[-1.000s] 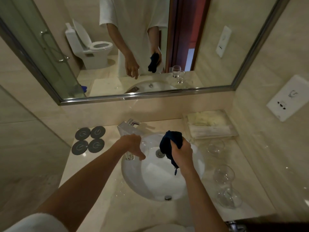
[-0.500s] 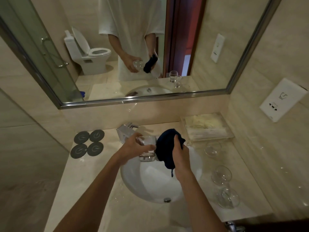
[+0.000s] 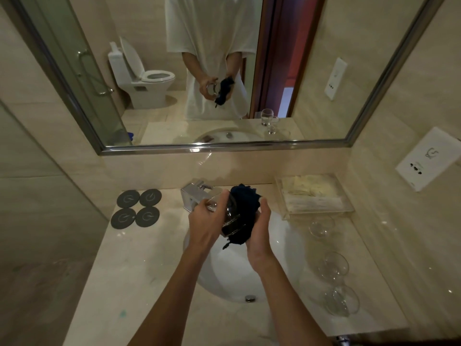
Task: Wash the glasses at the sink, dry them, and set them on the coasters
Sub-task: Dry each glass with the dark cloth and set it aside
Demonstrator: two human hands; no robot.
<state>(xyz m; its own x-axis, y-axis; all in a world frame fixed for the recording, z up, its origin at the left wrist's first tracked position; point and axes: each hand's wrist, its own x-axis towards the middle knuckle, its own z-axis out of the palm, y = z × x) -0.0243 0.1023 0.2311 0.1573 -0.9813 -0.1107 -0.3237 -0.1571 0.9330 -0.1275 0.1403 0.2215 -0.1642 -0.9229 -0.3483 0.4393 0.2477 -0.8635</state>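
Observation:
My left hand (image 3: 207,223) grips a clear glass (image 3: 224,211) tilted on its side above the white sink (image 3: 282,245). My right hand (image 3: 259,228) holds a dark blue cloth (image 3: 245,208) bunched against the glass's mouth, part of the cloth showing through the glass. Three more clear glasses stand in a row on the counter right of the sink: the far glass (image 3: 321,225), the middle glass (image 3: 333,267) and the near glass (image 3: 343,299). Several dark round coasters (image 3: 136,212) lie bare on the counter left of the tap.
A chrome tap (image 3: 193,197) stands behind the sink, just past my hands. A clear tray of packets (image 3: 314,197) sits at the back right. A wide mirror (image 3: 99,71) covers the wall. A white socket plate (image 3: 429,162) is on the right wall.
My left hand took the glass up from the basin, then tipped it sideways. My right hand brought the blue cloth against the glass's mouth. Both hands rose a little above the sink.

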